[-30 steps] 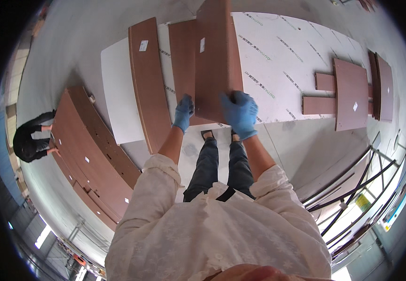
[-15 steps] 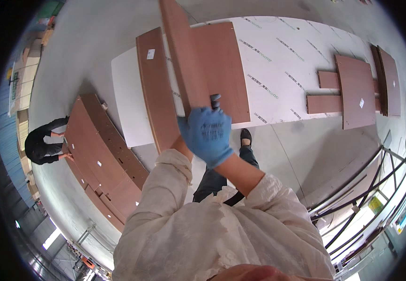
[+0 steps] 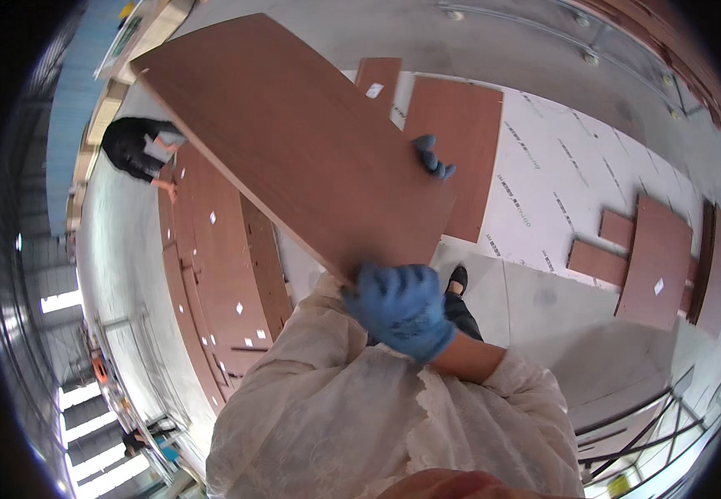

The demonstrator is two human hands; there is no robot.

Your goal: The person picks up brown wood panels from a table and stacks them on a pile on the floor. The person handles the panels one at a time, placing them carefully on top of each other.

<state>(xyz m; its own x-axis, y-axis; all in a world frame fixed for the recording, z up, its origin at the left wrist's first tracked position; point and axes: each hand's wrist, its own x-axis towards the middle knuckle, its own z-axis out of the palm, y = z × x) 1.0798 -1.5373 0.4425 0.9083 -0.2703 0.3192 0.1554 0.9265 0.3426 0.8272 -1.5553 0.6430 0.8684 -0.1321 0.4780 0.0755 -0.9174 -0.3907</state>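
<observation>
Right hand [image 3: 402, 312]: clamped round the near end of the panel [image 3: 294, 150], fingers closed on the edge. Left hand [image 3: 433, 158]: reached beneath the panel, showing only bent fingers at its right edge; could not tell whether it pinched. Progress, as judged: lifted the panel off its support; had not yet set it down. Held it slantwise above the left end of the sheet [image 3: 543, 166], hiding that end. Noted on the sheet, untouched: a board [image 3: 468, 158], part of a strip [image 3: 377, 75] and, at the right end, a labelled board [image 3: 656, 258] over narrower pieces [image 3: 597, 262]. Noted left of the sheet: a stack [image 3: 210, 258] and a co-worker [image 3: 131, 150]. Appearance of panel: looked flat, rectangular and reddish-brown; showed no label on the upper face.
</observation>
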